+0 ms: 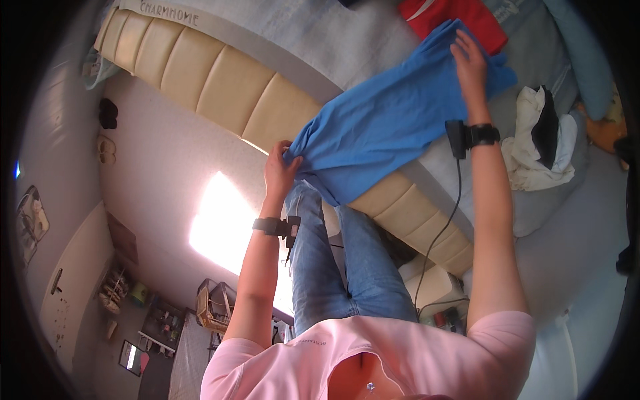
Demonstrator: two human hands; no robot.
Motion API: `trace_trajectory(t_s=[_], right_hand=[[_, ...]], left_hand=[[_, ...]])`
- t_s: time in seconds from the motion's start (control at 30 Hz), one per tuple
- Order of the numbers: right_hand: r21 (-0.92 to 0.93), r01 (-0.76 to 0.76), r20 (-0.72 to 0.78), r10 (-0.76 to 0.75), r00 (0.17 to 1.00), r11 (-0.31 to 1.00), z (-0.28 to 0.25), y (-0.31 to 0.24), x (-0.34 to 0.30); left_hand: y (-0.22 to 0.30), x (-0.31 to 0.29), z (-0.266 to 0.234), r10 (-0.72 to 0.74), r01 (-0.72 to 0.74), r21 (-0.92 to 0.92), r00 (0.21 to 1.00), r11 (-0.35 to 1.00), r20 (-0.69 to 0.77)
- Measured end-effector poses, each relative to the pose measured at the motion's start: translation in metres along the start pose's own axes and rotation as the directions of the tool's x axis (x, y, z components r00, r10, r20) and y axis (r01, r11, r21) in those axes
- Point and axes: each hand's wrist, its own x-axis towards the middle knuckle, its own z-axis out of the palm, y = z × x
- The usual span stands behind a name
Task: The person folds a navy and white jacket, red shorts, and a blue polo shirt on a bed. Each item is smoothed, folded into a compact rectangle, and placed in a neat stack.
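Observation:
A piece of blue clothing, its exact kind not clear, lies stretched across the bed and over its padded edge, one end hanging near my knees. My left hand grips its near left corner between thumb and fingers. At the far right end my right hand rests on the fabric with fingers extended. A red garment lies just beyond, partly under the blue cloth. Each wrist wears a black strap with a small device; a cable runs down from the right one.
The bed's cream padded edge crosses in front of my legs. White and black clothes are heaped on the right of the grey bedding. A folding chair stands lower left, and slippers lie on the floor by the wall.

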Motion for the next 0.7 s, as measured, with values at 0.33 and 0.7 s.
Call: trace_trajectory(t_s=[0.33,0.7], right_hand=[[0.085,-0.773,0.439,0.673,0.595,0.629,0.036,-0.011,-0.297],[-0.269,-0.517,-0.082,0.515,0.853,0.812,0.147,-0.06,-0.458]], left_hand=[[-0.023,0.008,-0.022,-0.112,0.038,0.341,0.974,0.939,0.199],[-0.036,0.029,-0.023,-0.079,-0.035,0.316,0.936,0.948,0.342]])
